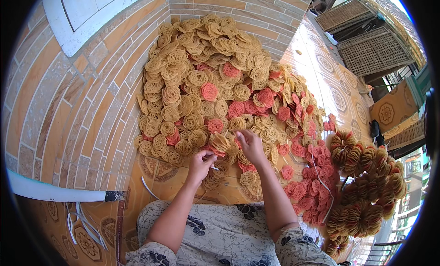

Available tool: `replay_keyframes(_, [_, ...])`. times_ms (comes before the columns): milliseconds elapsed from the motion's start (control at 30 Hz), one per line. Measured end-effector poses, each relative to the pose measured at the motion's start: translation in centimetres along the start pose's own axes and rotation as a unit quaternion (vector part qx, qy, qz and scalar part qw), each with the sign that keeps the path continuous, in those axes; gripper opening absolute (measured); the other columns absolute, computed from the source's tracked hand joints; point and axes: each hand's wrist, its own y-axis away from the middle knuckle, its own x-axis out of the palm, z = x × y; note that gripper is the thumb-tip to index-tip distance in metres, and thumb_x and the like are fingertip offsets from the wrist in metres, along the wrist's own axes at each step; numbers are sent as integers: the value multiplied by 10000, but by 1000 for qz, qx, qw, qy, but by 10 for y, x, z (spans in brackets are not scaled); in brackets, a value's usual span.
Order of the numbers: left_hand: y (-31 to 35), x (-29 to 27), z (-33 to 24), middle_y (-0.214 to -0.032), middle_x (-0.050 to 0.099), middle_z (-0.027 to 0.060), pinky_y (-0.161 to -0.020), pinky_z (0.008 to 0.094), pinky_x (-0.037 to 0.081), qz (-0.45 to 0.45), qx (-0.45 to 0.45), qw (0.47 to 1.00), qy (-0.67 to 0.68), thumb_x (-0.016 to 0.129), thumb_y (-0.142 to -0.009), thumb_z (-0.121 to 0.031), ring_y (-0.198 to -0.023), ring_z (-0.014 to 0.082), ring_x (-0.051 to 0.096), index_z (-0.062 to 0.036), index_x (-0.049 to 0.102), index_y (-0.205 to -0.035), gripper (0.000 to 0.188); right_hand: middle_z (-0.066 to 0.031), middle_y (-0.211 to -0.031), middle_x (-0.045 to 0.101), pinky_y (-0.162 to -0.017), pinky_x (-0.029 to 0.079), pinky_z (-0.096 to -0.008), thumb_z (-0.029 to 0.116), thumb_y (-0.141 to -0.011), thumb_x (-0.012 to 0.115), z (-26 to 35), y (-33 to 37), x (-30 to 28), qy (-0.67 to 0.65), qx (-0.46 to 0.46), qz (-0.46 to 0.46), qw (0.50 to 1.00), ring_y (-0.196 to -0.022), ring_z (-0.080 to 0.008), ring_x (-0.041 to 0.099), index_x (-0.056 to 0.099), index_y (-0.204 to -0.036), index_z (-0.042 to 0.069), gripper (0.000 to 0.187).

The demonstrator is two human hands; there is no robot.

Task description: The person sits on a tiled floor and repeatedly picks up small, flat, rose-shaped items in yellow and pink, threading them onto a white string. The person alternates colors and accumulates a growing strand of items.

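My left hand is closed round the lower edge of a small stack of thin, lacy round discs, tan with a red one beneath. They look like dried noodle nests. A short white strip pokes out by its fingers. Just right of the stack, my right hand is raised, thumb and fingertips drawn together; whether anything thin is between them I cannot make out. Both hands are over the near edge of a large heap of loose tan discs, with red discs scattered through it.
More red discs lie at my right. Beside them are bundled strings of tan and red discs. A long white strip crosses the red pile; other white strips lie at the left. A tiled wall borders the heap. Woven racks stand far right.
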Motion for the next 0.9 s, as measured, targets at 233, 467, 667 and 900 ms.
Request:
replay_keyframes(233, [0,-4,-4,-743,651,31,-533,234,454,26,8,992,-121,693,-859,-109,-598,64,563,22,673,-910,142,-108,-927,679,-760,492,-348,205,-867,659,-20,-6,-4,-45,120,43,991,-843,-226,649,671,-1041,30,246])
replay_keyframes(467, [1,0,0,-703,649,51,-529,242,474,48,11,992,-118,695,-863,-143,-584,86,609,17,681,-923,172,-113,-874,700,-714,508,-261,136,-928,601,-16,-12,-13,-234,120,20,964,-806,-134,661,638,-1021,-71,230])
replay_keyframes(667, [4,1,-6,-712,649,57,-532,244,496,44,13,992,-115,693,-865,-143,-593,90,613,18,677,-933,176,-138,-873,701,-697,504,-289,128,-899,628,3,-9,-16,-160,59,-10,985,-774,-178,671,650,-1011,-32,197])
replay_keyframes(900, [7,3,-13,-725,650,53,-529,244,497,33,33,993,-107,686,-872,-132,-591,89,606,24,674,-926,166,-178,-862,683,-685,506,-341,116,-872,637,30,-3,-26,-41,-53,-19,998,-759,-280,668,655,-984,15,151])
